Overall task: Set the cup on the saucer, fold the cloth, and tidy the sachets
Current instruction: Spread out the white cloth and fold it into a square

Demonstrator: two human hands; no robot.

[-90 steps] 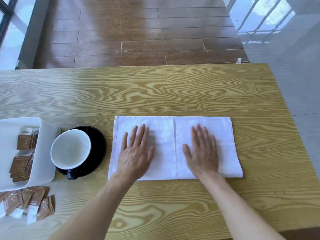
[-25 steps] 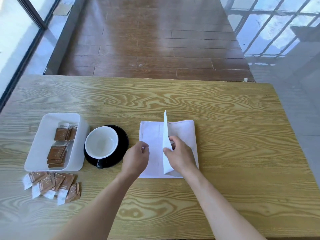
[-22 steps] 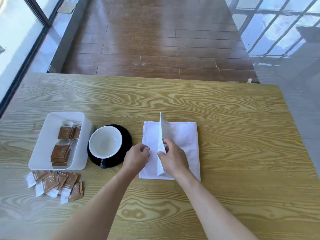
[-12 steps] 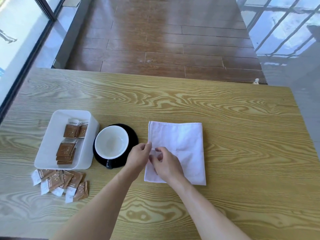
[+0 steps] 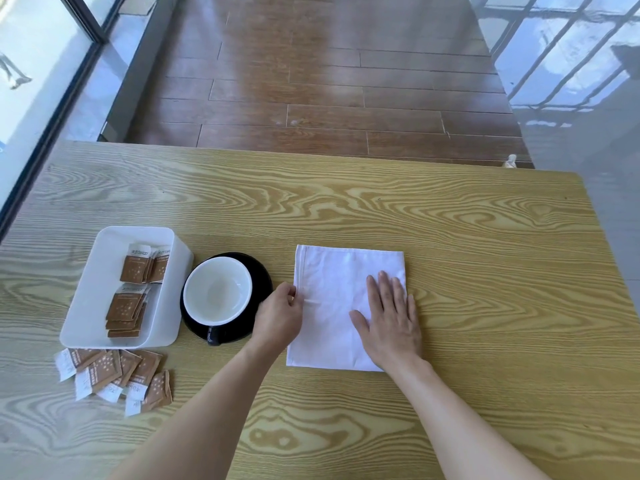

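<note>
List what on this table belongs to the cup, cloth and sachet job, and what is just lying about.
In the job:
cup
saucer
cloth
loose sachets
tray with sachets
left hand
right hand

Lying about:
nothing on the table

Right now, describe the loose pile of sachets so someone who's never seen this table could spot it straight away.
Start at the wooden table and find the white tray near its left edge, beside the cup. Just in front of the tray, toward the person, lies the loose pile of sachets. Unlike the sachets in the tray, these are fanned out on bare wood.
</note>
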